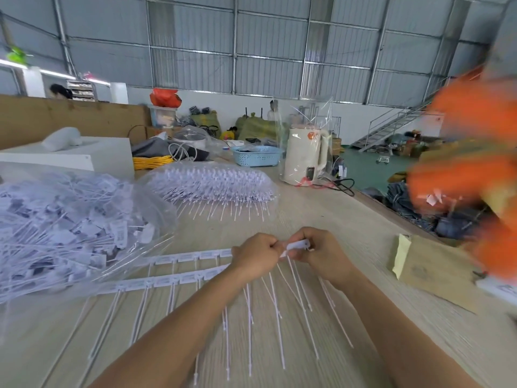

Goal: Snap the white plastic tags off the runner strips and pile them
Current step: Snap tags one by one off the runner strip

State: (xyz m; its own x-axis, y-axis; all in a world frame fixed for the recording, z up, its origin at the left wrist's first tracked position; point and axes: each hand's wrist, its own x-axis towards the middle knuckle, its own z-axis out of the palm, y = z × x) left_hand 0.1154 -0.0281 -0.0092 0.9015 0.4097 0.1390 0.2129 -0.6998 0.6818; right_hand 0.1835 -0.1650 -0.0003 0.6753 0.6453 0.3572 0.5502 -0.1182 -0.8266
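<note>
Corrugated metal walls close in a big shed, and a pale wooden table (321,219) runs the width of the lower frame. At middle left a clear plastic bag (84,217) lies open with a heap of loose tags (72,228) inside, which looks like the pile. Just right of it, toward centre, a second bag holds a neat stack of unbroken strips (212,186). Behind that sit a blue basket (256,156) and a cream kettle (305,155) under wrapping.

Low in the centre, two runner strips (179,268) lie flat, reaching from the pile's edge to the hands, their thin tails fanned toward the bottom of the frame. The left hand (256,260) is curled round the right end of the strips, steadying them. Touching it, the right hand (321,257) pinches one white tag (298,245) between thumb and fingers, tilted up from the strip. Whether it has already parted from the runner I cannot tell.

At the right edge a brown envelope (430,271) lies on the table, beside an orange blur too smeared to name.

I judge this as mid-snap: next comes a short twist to free the tag, then a carry leftward to the heap, then the left hand's grip shifting along to the next one.
</note>
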